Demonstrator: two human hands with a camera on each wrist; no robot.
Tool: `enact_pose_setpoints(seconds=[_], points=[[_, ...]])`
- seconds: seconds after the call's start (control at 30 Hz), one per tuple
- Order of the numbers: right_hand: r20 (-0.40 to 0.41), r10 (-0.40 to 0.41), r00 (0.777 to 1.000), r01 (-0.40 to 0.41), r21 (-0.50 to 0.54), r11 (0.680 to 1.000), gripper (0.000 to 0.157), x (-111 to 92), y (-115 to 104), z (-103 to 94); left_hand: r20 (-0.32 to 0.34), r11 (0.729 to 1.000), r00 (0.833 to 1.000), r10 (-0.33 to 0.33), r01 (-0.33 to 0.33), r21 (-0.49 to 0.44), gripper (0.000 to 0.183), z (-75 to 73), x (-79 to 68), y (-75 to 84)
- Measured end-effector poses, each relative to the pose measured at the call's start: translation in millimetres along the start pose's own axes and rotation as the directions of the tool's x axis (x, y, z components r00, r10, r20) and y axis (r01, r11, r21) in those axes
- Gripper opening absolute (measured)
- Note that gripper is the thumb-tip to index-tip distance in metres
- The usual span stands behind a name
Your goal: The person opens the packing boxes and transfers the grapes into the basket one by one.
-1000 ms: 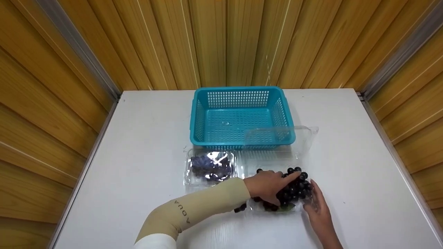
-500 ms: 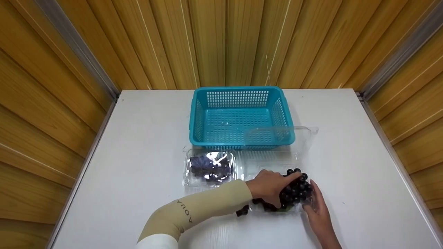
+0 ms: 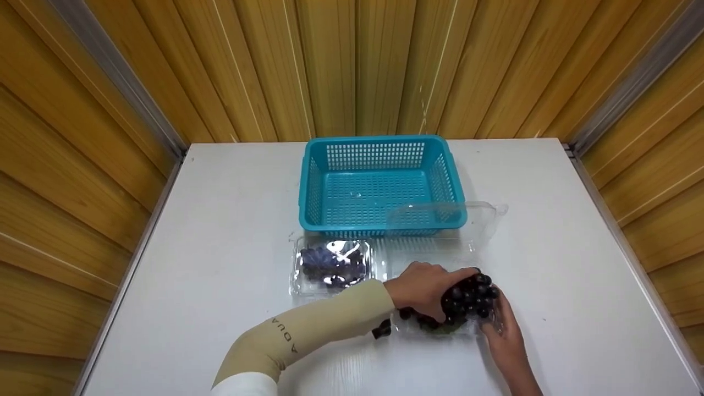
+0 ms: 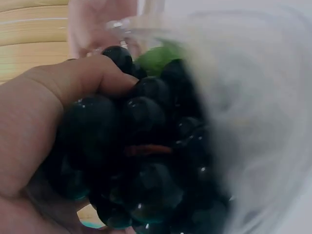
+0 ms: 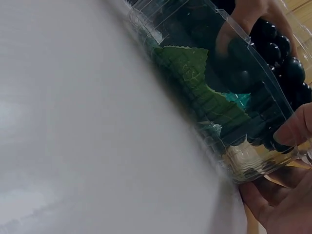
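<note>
My left hand (image 3: 422, 287) curls over a bunch of dark grapes (image 3: 470, 300), its thumb and fingers around them; the left wrist view shows the thumb (image 4: 92, 78) pressed against the grapes (image 4: 156, 185). Beneath is a clear plastic clamshell (image 5: 273, 170) with its lid (image 3: 484, 225) standing open. At the clamshell's right end, my right hand (image 3: 506, 335) grips the wall, thumb on the inside and fingers outside. Through the side wall a green leaf (image 5: 187, 68) shows under the grapes. A few grapes (image 3: 381, 329) stick out below the left sleeve.
A closed clear clamshell (image 3: 333, 269) of dark grapes sits to the left. Behind stands a turquoise plastic basket (image 3: 313, 220), partly overlapped by the raised lid. All rest on a white table (image 3: 236, 220), with wood-patterned walls (image 3: 379, 66) at the back and sides.
The grape bunch has tilted and shifted slightly right and up under the left hand, and more of it shows beside the thumb. The right hand stays at the clamshell's end.
</note>
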State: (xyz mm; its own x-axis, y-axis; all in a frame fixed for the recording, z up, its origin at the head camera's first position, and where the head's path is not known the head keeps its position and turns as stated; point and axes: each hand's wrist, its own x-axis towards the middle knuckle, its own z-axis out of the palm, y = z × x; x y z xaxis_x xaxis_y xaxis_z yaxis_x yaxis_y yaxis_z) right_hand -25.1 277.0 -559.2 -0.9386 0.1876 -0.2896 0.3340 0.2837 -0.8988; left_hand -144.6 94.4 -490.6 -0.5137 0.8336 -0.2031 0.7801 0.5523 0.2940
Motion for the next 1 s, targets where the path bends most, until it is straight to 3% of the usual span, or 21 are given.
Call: enact_pose_setpoints(seconds=[0.3,0.87,1.0], points=[[-0.027,-0.039,0.999,0.038,-0.007,0.999,0.073,-1.1,3.6,1.0,-0.077,0.999,0.997,0.031,-0.034,-0.031,0.073,-26.5,-7.8,-7.0],[-0.113,-0.184,0.976,0.188,0.028,0.982,0.061,-5.3,3.3,3.3,-0.160,0.996,0.986,0.049,-0.061,-0.069,0.075,-53.5,-21.4,-18.4],[-0.115,-0.183,0.976,0.187,0.026,0.982,0.059,-5.7,1.9,1.1,-0.181,0.994,0.982,0.048,-0.065,-0.089,0.075,-58.3,-23.2,-20.7]])
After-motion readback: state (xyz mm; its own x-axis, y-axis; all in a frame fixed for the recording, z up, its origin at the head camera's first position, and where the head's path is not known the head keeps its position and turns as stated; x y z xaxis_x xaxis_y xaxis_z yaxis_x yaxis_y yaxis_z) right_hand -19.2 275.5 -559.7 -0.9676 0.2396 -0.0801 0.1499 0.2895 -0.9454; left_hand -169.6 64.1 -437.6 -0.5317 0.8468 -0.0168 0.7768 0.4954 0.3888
